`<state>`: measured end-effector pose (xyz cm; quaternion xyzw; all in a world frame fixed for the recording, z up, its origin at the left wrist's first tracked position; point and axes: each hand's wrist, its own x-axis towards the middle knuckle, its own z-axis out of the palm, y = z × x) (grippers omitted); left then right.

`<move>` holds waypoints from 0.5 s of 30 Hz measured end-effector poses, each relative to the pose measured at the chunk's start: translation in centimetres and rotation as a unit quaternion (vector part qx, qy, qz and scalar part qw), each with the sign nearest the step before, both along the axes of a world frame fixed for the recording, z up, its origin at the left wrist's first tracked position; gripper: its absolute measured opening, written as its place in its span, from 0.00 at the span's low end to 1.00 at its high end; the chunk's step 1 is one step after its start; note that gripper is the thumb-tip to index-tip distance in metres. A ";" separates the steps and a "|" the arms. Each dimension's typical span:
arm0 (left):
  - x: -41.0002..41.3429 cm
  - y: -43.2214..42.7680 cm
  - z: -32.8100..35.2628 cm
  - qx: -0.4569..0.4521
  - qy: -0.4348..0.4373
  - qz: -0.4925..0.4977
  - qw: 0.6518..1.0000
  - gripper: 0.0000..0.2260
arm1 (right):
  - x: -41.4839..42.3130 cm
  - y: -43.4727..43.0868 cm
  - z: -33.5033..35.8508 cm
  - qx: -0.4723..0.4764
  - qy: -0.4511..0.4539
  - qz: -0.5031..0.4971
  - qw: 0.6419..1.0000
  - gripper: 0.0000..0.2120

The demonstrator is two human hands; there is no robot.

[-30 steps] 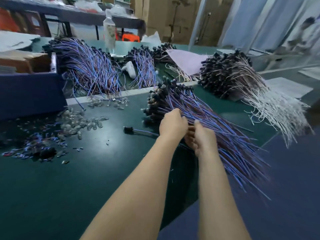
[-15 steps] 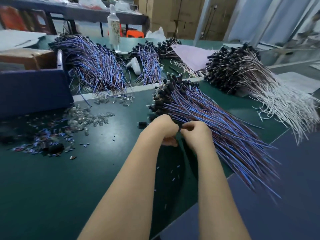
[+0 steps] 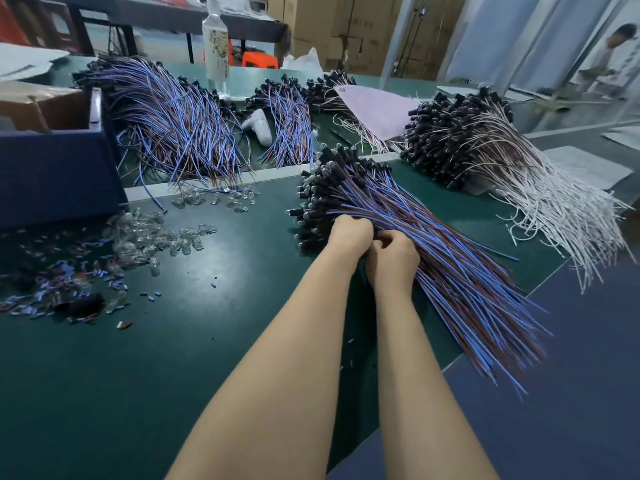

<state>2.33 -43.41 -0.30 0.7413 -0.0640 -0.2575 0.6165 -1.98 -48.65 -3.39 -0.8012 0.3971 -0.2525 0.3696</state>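
**Presently: close work underway among the strands**

A dark green table mat (image 3: 173,393) is filling most of the view, and a person is stretching both bare forearms out over it. A fanned bundle of thin blue and brown wires (image 3: 450,258) is lying across the mat's right half. Its black plug ends are pointing toward the far side, and its loose tips are trailing off the near right edge.

Behind it, a larger heap of blue and brown wires (image 3: 173,126) is sprawling at the far left. A pile of white wires with black plugs (image 3: 502,157) is spreading at the far right. A dark blue box (image 3: 52,174) is standing at the left edge, and a pale pink sheet (image 3: 374,109) is lying between the far piles. A clear plastic bottle (image 3: 215,46) is standing upright at the back.

The left hand (image 3: 349,233) is curling knuckles-up at the bundle's near side, just behind the plug ends. Its fingers are folding under and closing on strands, though the fingertips are hidden. The right hand (image 3: 394,258) is touching it, with thumb and bent fingers pinching strands of the same bundle.

To the left, small clear glassy bulbs (image 3: 149,237) are lying in a loose scatter. Tiny blue and red snippets (image 3: 52,292) are littering the mat beside them.
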 end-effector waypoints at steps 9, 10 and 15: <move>-0.3 2.9 -0.1 -0.001 -0.009 -0.015 1.000 0.12 | -0.8 2.0 1.0 -0.018 0.012 0.050 0.999 0.12; -0.3 3.6 0.1 0.007 -0.022 -0.021 0.999 0.12 | -0.8 2.9 1.3 -0.016 0.002 0.062 0.998 0.11; 0.2 10.1 1.4 0.083 -0.118 0.023 0.989 0.11 | 0.4 9.1 3.1 -0.009 -0.061 0.149 0.987 0.09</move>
